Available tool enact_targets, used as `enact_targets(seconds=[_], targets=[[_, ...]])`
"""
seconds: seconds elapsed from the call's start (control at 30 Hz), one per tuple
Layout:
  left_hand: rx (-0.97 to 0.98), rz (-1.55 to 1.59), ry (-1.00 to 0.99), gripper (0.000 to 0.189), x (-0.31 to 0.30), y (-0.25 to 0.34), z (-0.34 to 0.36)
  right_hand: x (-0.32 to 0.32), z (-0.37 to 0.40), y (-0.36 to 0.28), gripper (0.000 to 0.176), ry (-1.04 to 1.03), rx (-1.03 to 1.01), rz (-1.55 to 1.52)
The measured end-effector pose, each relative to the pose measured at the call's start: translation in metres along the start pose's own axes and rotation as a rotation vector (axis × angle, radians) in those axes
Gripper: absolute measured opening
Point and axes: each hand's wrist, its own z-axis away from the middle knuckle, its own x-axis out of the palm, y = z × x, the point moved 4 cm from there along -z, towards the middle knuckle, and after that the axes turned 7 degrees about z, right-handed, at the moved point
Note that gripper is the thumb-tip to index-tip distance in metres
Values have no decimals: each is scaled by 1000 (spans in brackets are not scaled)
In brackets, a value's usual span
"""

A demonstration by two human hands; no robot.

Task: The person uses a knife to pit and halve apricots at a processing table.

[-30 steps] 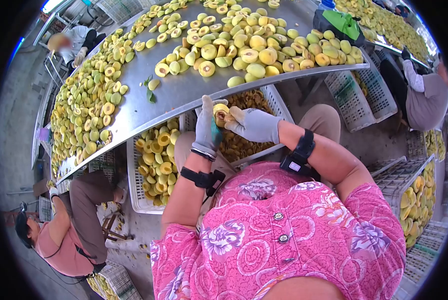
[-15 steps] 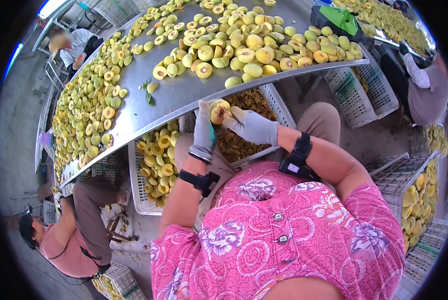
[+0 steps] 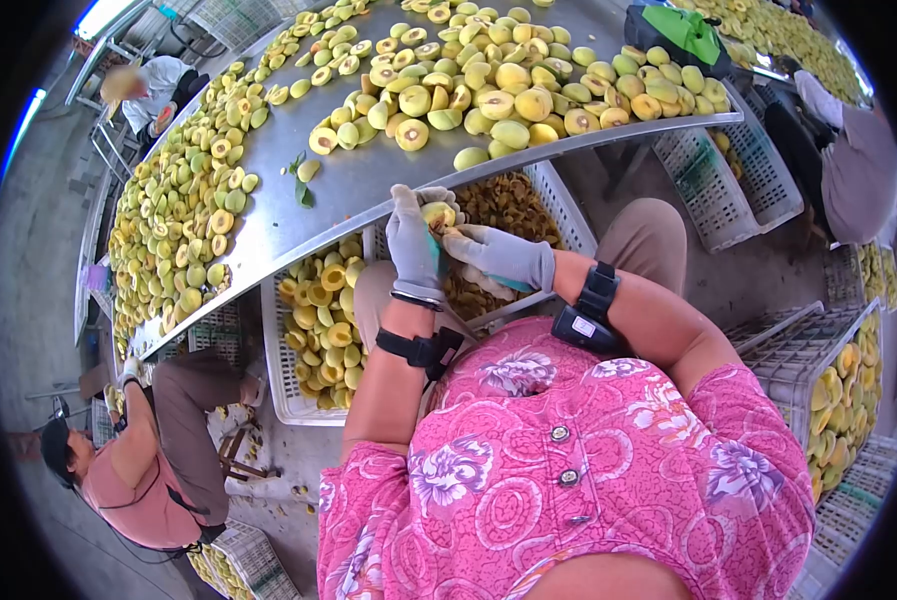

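Observation:
My left hand (image 3: 412, 245), in a grey glove, is closed around a yellow-green peach half (image 3: 437, 216) just off the table's front edge. My right hand (image 3: 508, 258), gloved alike, has its fingers pinched together against the fruit's near side. Whatever those fingertips grip is hidden. Beneath both hands stands a white crate (image 3: 566, 212) of brown pits and scraps. To its left, hollowed peach halves (image 3: 318, 310) fill another white crate (image 3: 280, 385).
Cut peaches (image 3: 508, 90) lie piled on the metal table (image 3: 278, 225), with a second heap (image 3: 183, 220) along its left side. A person in pink (image 3: 143, 490) sits at left. More crates (image 3: 703, 195) stand at right, beside another person (image 3: 858, 170).
My left hand has shifted slightly right and its fingers now wrap over the peach half. The right hand has turned, its fingers curling lower beneath the fruit.

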Motion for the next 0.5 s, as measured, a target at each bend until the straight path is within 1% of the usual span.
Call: enact_targets(seconds=[0.03,0.1,0.13,0.2,0.23,0.3,0.33,0.4,0.43,0.5], targets=[[0,1,2,59,1,2,2,0,0,3,35,-1,1,0],[-110,84,-20,63,5,3,5,2,1,5,37,-78,-3,-105],[-111,83,-18,63,3,2,4,1,3,5,37,-80,-1,-106],[-132,-47,-99,66,0,2,0,3,9,5,37,-149,135,-185],[-132,-48,-99,66,-2,4,-2,3,9,6,37,-149,134,-186],[-102,-284,-237,66,2,7,-2,6,11,10,36,-168,141,-232],[-102,-284,-235,66,2,7,-1,6,12,10,36,-169,142,-232],[-235,-69,-250,63,8,6,6,10,17,12,36,-270,221,-367],[-236,-70,-248,63,7,5,6,9,17,14,36,-272,222,-368],[-190,-134,-326,61,5,3,5,11,18,17,38,-385,187,-483]])
